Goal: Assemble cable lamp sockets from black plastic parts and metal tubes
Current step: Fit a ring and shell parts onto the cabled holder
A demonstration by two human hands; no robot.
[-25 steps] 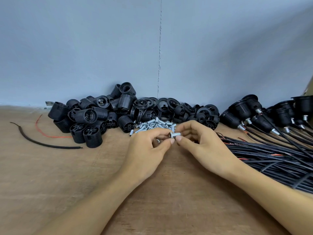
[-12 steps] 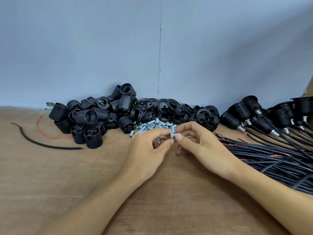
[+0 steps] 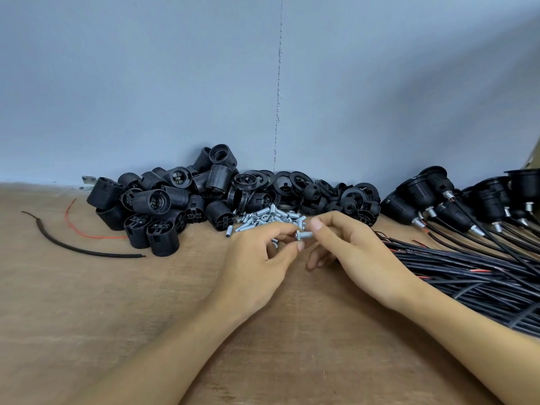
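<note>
A short threaded metal tube (image 3: 304, 235) with a nut on its left end lies level between my hands, just above the wooden table (image 3: 87, 302). My left hand (image 3: 257, 267) pinches the nut end with thumb and forefinger. My right hand (image 3: 350, 247) pinches the other end, its lower fingers curled under. Behind them is a small heap of loose metal tubes (image 3: 268, 219). Black threaded socket bodies (image 3: 155, 211) are piled at the back left, black rings and caps (image 3: 321, 197) at the back middle.
Assembled sockets with cables (image 3: 438, 206) lie at the back right, and their black cables (image 3: 467, 273) spread across the right side of the table. A loose black wire (image 3: 76, 248) and a red wire (image 3: 87, 233) lie at the left. A grey wall stands right behind the piles.
My hands have shifted slightly apart, so more of the tube shows between the fingertips. The right forefinger has lifted a little. The piles have not moved.
</note>
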